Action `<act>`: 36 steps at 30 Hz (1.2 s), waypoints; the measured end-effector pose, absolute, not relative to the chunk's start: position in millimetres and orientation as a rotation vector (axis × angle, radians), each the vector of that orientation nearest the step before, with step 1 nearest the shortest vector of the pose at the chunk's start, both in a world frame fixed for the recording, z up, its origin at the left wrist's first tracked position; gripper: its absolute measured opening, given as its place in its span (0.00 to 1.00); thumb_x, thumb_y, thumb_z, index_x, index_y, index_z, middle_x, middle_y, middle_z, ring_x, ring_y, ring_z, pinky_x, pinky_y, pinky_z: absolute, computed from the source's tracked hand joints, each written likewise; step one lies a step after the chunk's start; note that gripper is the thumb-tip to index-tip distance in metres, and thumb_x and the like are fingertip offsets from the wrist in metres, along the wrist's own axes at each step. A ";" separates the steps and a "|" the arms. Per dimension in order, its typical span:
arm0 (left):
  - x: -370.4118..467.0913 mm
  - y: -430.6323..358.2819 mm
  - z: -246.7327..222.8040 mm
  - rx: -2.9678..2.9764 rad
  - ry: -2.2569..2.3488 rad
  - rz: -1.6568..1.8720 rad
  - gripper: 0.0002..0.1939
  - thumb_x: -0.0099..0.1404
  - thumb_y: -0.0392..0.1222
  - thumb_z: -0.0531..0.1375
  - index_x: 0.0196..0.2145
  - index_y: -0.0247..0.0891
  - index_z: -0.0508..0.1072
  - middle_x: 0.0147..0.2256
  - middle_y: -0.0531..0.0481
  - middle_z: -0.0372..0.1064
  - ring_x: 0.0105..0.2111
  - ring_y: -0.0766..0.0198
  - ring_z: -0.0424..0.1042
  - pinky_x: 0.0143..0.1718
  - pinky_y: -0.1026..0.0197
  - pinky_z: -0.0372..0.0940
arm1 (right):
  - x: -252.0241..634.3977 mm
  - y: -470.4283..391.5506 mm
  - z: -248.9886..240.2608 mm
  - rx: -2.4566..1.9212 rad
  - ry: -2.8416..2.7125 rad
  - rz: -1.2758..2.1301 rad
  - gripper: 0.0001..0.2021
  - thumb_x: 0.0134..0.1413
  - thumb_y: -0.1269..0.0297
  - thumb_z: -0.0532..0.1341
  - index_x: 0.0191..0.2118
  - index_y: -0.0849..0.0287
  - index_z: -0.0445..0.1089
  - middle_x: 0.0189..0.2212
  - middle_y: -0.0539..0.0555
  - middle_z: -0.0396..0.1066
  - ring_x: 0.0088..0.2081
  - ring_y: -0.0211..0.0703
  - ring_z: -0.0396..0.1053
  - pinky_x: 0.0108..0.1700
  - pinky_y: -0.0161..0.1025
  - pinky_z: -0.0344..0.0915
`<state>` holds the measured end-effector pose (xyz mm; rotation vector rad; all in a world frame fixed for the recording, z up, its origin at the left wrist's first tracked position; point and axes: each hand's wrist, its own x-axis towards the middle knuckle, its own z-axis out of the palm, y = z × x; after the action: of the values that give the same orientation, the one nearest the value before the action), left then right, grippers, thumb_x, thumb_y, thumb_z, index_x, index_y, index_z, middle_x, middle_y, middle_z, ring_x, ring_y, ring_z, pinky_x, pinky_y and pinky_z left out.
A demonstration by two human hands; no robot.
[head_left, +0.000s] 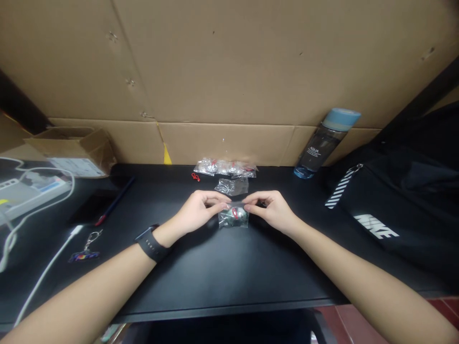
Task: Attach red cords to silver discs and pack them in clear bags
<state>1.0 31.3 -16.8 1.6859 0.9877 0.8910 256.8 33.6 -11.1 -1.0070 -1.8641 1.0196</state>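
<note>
A small clear plastic bag (233, 216) with a shiny green, red and silver item inside hangs between my two hands over the black table. My left hand (205, 209) pinches its upper left corner, with a dark watch on the wrist. The upper right corner is pinched by my right hand (266, 209). Just behind them lies another clear bag (232, 186), seemingly flat. Farther back, a row of several clear bags (225, 167) with silver and red contents rests near the cardboard wall, beside a small red cord (195, 177).
At the right stand a blue-capped bottle (317, 145) and a black NIKE bag (394, 210). On the left are an open cardboard box (77, 150), a white power strip (32, 196) with cables, a dark phone (93, 206), a pen (116, 200) and a keychain (85, 255).
</note>
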 end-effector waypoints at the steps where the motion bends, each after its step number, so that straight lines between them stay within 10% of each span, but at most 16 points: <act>1: -0.7 32.3 -17.3 1.692 0.962 0.895 0.13 0.67 0.46 0.66 0.46 0.38 0.81 0.42 0.44 0.82 0.42 0.55 0.81 0.46 0.57 0.72 | 258.4 34.6 -11.5 -0.996 -1.881 1.008 0.05 0.56 0.64 0.69 0.37 0.55 0.83 0.29 0.51 0.76 0.32 0.42 0.73 0.39 0.41 0.69; 7: -15.9 42.8 -20.0 1.986 1.018 0.928 0.11 0.71 0.42 0.60 0.36 0.41 0.82 0.42 0.46 0.82 0.45 0.56 0.80 0.53 0.55 0.69 | 274.5 47.5 -16.2 -0.992 -2.003 0.897 0.10 0.54 0.72 0.65 0.35 0.52 0.85 0.31 0.52 0.75 0.34 0.42 0.72 0.35 0.38 0.67; 18: 6.4 10.6 -10.2 2.621 0.792 0.577 0.27 0.69 0.55 0.65 0.63 0.55 0.70 0.64 0.47 0.68 0.67 0.48 0.62 0.64 0.46 0.52 | 273.5 34.3 1.4 -0.970 -2.427 0.569 0.10 0.59 0.70 0.65 0.40 0.49 0.83 0.45 0.52 0.80 0.46 0.48 0.76 0.54 0.50 0.62; 25: 7.1 16.2 -20.5 2.708 0.752 0.626 0.18 0.75 0.41 0.58 0.59 0.57 0.74 0.60 0.50 0.73 0.64 0.52 0.67 0.60 0.48 0.56 | 274.0 34.3 -1.8 -1.028 -2.456 0.573 0.14 0.51 0.48 0.74 0.38 0.50 0.81 0.44 0.53 0.80 0.47 0.52 0.75 0.56 0.52 0.53; 36: -15.1 26.5 -2.1 2.582 0.850 0.964 0.15 0.74 0.39 0.58 0.51 0.54 0.81 0.47 0.53 0.82 0.43 0.59 0.81 0.49 0.55 0.66 | 283.1 34.9 4.0 -0.942 -2.459 0.403 0.05 0.60 0.60 0.69 0.41 0.52 0.78 0.43 0.54 0.80 0.45 0.49 0.76 0.50 0.47 0.56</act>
<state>-15.1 26.5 -2.1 2.5824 0.8495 0.9641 283.1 34.9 4.0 -0.9420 -2.4590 0.4027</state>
